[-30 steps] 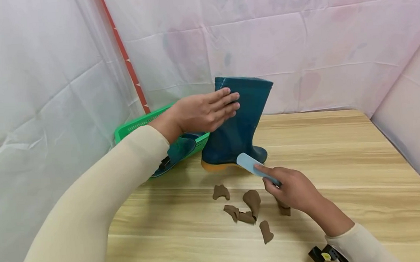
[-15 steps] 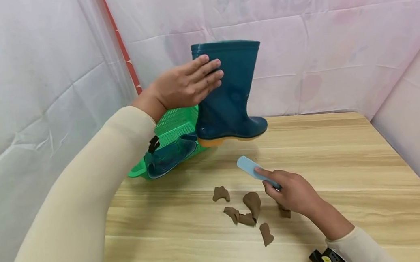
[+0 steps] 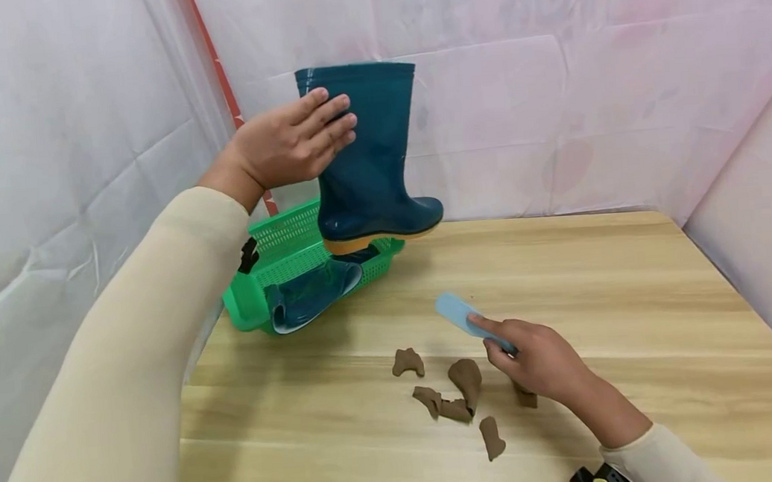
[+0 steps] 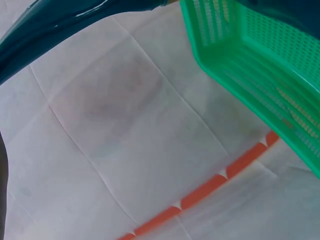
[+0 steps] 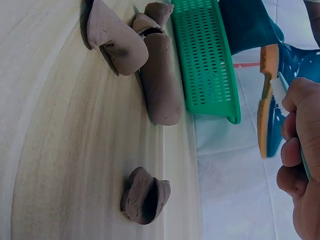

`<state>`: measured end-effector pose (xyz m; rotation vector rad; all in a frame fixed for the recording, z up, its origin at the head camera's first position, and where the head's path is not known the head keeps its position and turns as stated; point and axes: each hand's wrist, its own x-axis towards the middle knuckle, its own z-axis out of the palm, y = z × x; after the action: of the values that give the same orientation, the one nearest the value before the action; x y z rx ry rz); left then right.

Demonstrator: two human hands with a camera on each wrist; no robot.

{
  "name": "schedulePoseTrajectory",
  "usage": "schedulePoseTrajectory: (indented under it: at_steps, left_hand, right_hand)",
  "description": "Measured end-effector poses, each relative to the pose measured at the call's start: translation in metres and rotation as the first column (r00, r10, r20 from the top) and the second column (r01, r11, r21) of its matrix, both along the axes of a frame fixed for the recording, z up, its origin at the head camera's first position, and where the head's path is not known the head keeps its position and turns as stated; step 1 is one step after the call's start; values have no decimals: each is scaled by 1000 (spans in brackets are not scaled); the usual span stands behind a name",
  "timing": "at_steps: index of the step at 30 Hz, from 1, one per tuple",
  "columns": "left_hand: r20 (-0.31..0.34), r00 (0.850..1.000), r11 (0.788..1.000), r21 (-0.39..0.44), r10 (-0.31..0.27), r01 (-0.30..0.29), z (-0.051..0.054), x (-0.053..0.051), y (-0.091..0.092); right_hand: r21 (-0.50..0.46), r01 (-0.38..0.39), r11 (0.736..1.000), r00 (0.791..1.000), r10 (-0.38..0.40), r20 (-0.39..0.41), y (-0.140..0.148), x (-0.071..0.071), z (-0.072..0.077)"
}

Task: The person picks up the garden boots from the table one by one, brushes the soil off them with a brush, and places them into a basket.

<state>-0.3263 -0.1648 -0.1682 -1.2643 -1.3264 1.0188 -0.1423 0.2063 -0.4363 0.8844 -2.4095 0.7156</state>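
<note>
In the head view my left hand (image 3: 288,143) holds a dark blue rubber boot (image 3: 374,148) by its shaft, fingers flat along the near side; the thumb is hidden. The boot hangs upright, tan sole down, above the right part of a green basket (image 3: 249,303). Another blue boot (image 3: 312,295) lies on its side in that basket. Over the table my right hand (image 3: 538,357) grips a light blue brush (image 3: 457,312) by its handle, index finger along its back. White bristles (image 5: 278,95) show in the right wrist view. Brush and boot are apart.
Several curled brown clay-like pieces (image 3: 466,381) lie on the wooden table (image 3: 597,278) near my right hand; one is partly behind it. White sheeting (image 3: 484,100) walls the back and sides. A red strip (image 3: 218,66) runs down the back left corner.
My left hand has raised the boot and carried it left, away from the brush and over the basket. The basket's position looks slightly shifted. My right hand with the brush has stayed nearly still.
</note>
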Motion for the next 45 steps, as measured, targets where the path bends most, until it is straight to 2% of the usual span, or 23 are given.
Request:
schedulePoseTrajectory:
  at_steps: [7,17,26,33,45]
  left_hand:
    - [70,997,1000,6,24,-24,-11,-6,-24]
    - [126,990,996,49,62,-68,-11,-10,-66]
    - [123,991,998,28,46,-50,-18,-13,-98]
    - [170,981,995,22,93,-98,-28,-14,-109]
    - [177,969,984,-76,175,-163,-50,-21,-118]
  right_hand:
    - [4,7,1000,1000,-7,-6,5,8,-3]
    - [-15,11,1000,1000,-11,-20,10,10,-4]
    - [-19,33,999,999,-33,-5,11,13,-5]
    - [-5,47,999,999,-47,8,13,14,-7]
    - [-6,50,999,998,-50,30,15,17,-9]
